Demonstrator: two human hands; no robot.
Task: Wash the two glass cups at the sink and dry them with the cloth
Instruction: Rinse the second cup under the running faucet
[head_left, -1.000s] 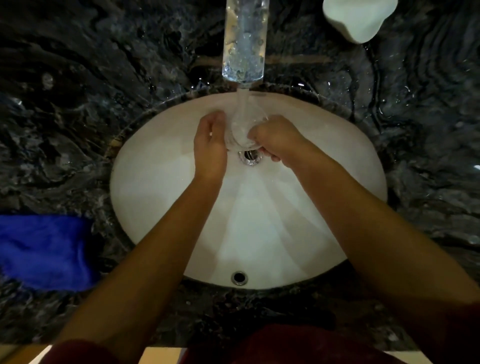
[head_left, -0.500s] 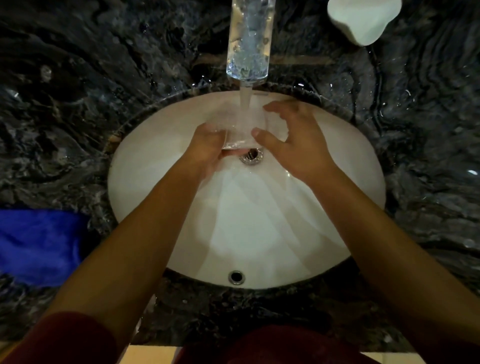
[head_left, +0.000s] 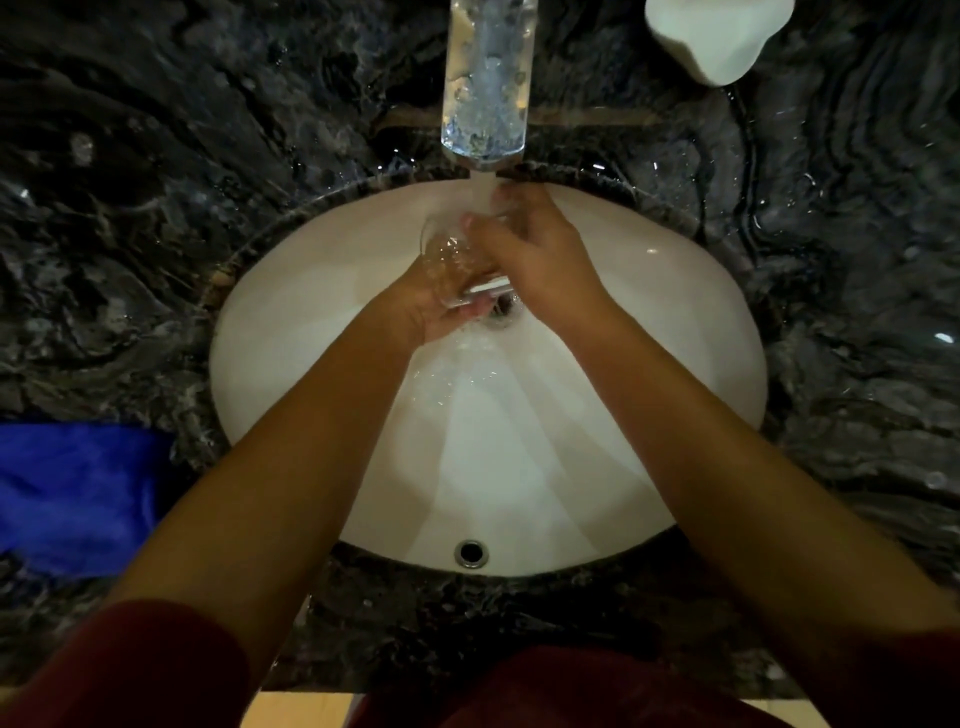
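Sink (head_left: 322, 364): white oval basin set in dark veined stone counter (head_left: 156, 182); drain (head_left: 503, 307) just past the basin's centre toward 12 o'clock, overflow hole (head_left: 470, 553) at the 6 o'clock rim.
Tap: clear, bubble-filled spout (head_left: 487, 78) at 12 o'clock of the basin; water stream (head_left: 483, 193) falls from its end onto the hands.
Glass cup (head_left: 451, 257): one cup in view, held over the basin under the stream, just toward 10 o'clock of the drain, tilted, base toward the drain; water sheets over it. Which way the mouth faces is hard to tell through the glare.
Left hand (head_left: 434, 304): beneath the cup, palm up, fingers curled around its lower wall near the base, cradling it; fingertips show at the drain side.
Right hand (head_left: 535, 260): laid over the cup from the 3 o'clock side, fingers closed together and pressed on the upper wall of the glass, thumb toward the base; fingertips reach into the stream.
Runoff: thin sheet of water spreads from the hands down the bowl toward 6 o'clock.
Cloth (head_left: 78, 493): blue, crumpled on the counter at 8 o'clock of the basin, well apart from the hands, partly cut by the frame edge.
White object (head_left: 719, 36): rounded, on the counter at 1 o'clock; cannot tell what it is.
Sleeves (head_left: 130, 670): dark red, pushed up both forearms, at the bottom edge.
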